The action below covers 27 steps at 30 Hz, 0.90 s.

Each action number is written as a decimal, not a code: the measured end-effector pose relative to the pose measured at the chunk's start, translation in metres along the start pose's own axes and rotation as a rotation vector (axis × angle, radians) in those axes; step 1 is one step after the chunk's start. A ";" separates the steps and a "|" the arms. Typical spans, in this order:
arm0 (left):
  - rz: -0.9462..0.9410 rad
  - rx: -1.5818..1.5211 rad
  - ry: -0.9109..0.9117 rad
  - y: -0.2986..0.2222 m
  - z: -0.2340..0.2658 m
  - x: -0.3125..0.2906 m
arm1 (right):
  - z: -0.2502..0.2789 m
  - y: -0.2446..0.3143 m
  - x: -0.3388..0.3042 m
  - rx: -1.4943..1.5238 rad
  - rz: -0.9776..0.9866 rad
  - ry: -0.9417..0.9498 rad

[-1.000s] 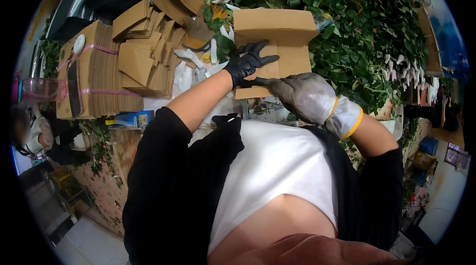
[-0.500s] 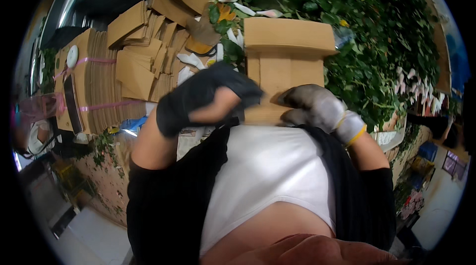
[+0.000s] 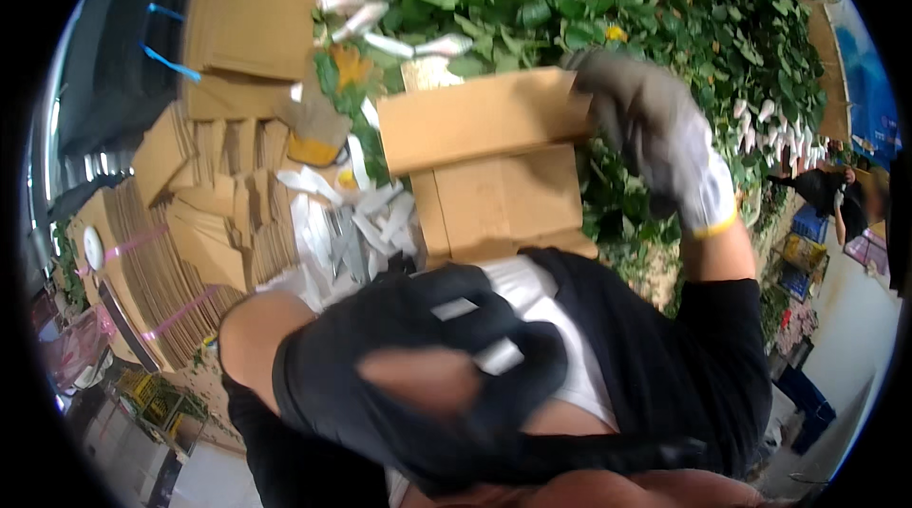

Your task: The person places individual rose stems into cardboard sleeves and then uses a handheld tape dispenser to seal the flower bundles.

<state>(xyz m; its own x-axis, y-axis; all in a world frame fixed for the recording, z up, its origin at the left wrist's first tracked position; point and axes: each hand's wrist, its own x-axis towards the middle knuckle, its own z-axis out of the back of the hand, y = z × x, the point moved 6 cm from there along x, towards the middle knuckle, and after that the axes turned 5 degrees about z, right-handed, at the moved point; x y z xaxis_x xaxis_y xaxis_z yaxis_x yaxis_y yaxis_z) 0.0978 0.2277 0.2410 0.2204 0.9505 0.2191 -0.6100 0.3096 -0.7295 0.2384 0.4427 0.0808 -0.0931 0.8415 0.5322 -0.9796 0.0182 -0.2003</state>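
So the big change over the last half second is the hands. The left hand, in the black glove, was down by the cardboard's near left corner; now it's up close to the camera, big and blurry over the person's chest. Its fingers look bent, with a couple of small pale patches showing among them, but I honestly can't tell if it's gripping anything. The right hand, in the grey-and-white glove, has gone from the near flap out to the far right corner.

To me that reads as the near side being let go for now, with only the right hand still working on the folding.

The folded cardboard sits on the bench toward its near edge, right in front of the person's body, far flap up and tipped a bit. The right hand is at that flap's right end, fingertips overlapping it in view; too smeared to say whether they're clamped on it or just brushing past. The left hand is well apart, nearer the camera.

Around it: leafy stems along the bench's far edge and right side, white strips just left, and banded cardboard stacks toward the left edge.
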 end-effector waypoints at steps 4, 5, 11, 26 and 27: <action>0.257 0.096 -0.145 0.121 -0.012 0.032 | -0.057 0.058 0.099 0.703 0.796 0.390; 0.193 0.205 -0.299 0.164 -0.020 0.035 | -0.075 0.075 0.104 0.796 0.807 0.322; 0.626 -0.240 -0.442 0.339 -0.066 0.028 | -0.071 0.177 0.106 0.793 0.910 0.416; 0.421 0.074 -0.170 0.345 -0.112 0.063 | 0.058 0.133 0.186 0.722 1.123 0.342; 0.356 0.100 -0.122 0.329 -0.097 0.076 | 0.044 0.134 0.177 0.745 1.045 0.406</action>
<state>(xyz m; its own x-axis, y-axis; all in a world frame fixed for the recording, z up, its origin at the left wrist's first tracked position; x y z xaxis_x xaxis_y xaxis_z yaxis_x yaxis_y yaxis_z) -0.0122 0.3991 -0.0448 -0.1067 0.9933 0.0435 -0.7047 -0.0447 -0.7081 0.0824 0.5702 0.1843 -0.9185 0.3823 0.1010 -0.3575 -0.9120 0.2011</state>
